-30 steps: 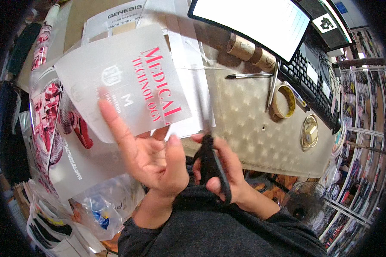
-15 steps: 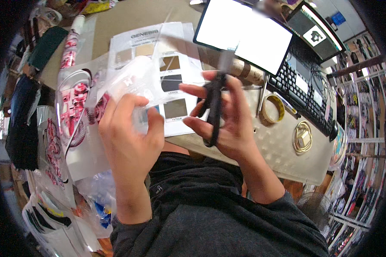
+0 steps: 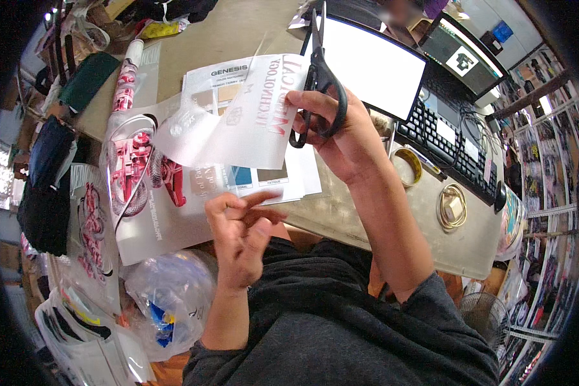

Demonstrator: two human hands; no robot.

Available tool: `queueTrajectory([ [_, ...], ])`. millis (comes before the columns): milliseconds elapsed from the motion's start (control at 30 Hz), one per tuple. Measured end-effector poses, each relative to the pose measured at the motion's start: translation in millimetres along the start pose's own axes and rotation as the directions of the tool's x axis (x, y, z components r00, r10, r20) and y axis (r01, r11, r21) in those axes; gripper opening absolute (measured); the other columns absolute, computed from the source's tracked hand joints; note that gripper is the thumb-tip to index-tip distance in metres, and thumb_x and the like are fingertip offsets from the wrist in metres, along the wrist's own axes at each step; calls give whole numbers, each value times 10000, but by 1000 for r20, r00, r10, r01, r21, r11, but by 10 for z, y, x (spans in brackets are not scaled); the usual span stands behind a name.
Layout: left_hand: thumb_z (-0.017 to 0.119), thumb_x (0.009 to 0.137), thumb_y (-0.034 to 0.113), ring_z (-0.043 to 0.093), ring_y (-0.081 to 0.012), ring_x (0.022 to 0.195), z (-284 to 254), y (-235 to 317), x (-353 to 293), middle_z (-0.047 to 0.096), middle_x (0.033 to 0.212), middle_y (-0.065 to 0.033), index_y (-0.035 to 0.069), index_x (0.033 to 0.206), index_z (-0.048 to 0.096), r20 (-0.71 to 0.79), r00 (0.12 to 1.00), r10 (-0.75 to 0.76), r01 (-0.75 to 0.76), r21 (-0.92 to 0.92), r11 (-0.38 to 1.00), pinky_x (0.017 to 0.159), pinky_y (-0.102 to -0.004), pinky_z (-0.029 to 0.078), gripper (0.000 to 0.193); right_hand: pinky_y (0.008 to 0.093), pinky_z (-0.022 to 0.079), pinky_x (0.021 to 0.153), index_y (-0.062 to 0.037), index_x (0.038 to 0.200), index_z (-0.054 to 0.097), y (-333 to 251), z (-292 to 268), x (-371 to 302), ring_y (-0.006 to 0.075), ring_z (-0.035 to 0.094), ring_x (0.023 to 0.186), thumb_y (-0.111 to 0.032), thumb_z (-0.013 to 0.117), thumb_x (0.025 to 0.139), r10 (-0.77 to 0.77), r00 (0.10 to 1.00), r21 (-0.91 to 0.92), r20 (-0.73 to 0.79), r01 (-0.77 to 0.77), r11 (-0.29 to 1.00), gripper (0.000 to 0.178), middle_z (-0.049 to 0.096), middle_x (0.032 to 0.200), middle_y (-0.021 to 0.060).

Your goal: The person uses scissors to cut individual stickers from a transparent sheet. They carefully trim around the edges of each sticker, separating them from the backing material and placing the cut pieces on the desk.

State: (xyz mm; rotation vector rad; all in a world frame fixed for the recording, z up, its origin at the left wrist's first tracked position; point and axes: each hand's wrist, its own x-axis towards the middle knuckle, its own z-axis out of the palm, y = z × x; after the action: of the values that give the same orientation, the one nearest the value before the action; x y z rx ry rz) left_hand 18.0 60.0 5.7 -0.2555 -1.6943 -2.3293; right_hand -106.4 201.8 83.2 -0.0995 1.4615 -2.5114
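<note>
Translucent sheet (image 3: 238, 138): Limp film bearing reversed red lettering hung aloft over the swatch page (image 3: 212, 78), its left end curling and its body masking much of the page's middle.
Right hand (image 3: 341, 132): Raised at the right side of the swatch page, forearm slanting up from the lower right, it pinched the sheet's right edge near the thumb tip and kept its fingers wrapped around black scissors (image 3: 321, 71).
Scissors' stance: Nearly upright, they stood beside the sheet's right edge, above and right of the swatch page, blades pointing away from the wearer.
Left hand (image 3: 241, 235): Lifted in front of the swatch page's near edge, wrist below and fingers loosely bent, it showed a slack grip, thumb apart from the fingers and clear of the sheet.
Hidden fingers: Scissor handles partly covered the right fingers; how they pressed behind the sheet could not be told.
Blurred fingertips: Left fingertips were smeared and hard to trace.
Blade tips: They ran to the upper edge of view, ends unclear.
Surroundings: Red-printed film (image 3: 135, 170) lay left of the swatch page; a monitor (image 3: 373, 64), its screen washed white, stood beyond it to the right.
</note>
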Motion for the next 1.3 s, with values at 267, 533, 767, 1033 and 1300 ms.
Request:
queueTrajectory([
  [267, 527, 906, 207, 394, -282, 1258, 165, -144, 492, 378, 1373, -217, 51, 1435, 152, -42, 961, 275, -270, 101, 958, 1029, -392, 333, 667, 203, 445, 481, 1, 1063, 526, -45, -242, 89, 89, 541, 566, -128, 716, 745, 79, 989, -259, 127, -44, 965, 392, 605, 752, 55],
  [533, 470, 838, -88, 532, -183, 1093, 333, -264, 664, 400, 1375, -186, -57, 1385, 282, -274, 958, 85, -73, 57, 996, 933, -282, 424, 579, 228, 439, 523, -26, 1257, 410, 412, -582, -728, 103, 553, 621, -359, 656, 835, 78, 996, -308, 34, -64, 949, 591, 558, 731, 37],
  [767, 537, 805, -112, 571, -181, 1016, 386, -442, 662, 399, 1367, -198, -45, 1402, 237, -295, 955, 19, 11, 101, 995, 863, -263, 464, 671, 238, 396, 550, -25, 1302, 366, 678, -580, -1196, 110, 509, 580, -436, 647, 812, 314, 943, -338, 105, -263, 903, 699, 532, 684, 23],
  [1033, 558, 804, -87, 580, -181, 988, 416, -430, 603, 400, 1353, -212, -43, 1423, 154, -307, 945, -114, 154, 109, 982, 732, -228, 509, 741, 233, 423, 530, 43, 1321, 339, 793, -575, -1043, 118, 559, 587, -514, 673, 771, 308, 948, -407, 82, -251, 878, 851, 564, 667, 60],
  [1300, 529, 810, -102, 561, -192, 1011, 441, -511, 598, 445, 1293, -222, -37, 1422, 174, -307, 951, -15, 46, 93, 995, 813, -246, 470, 711, 229, 423, 538, 55, 1325, 329, 885, -583, -1048, 111, 551, 589, -413, 711, 781, 202, 975, -474, 89, -137, 870, 813, 559, 656, 47],
])
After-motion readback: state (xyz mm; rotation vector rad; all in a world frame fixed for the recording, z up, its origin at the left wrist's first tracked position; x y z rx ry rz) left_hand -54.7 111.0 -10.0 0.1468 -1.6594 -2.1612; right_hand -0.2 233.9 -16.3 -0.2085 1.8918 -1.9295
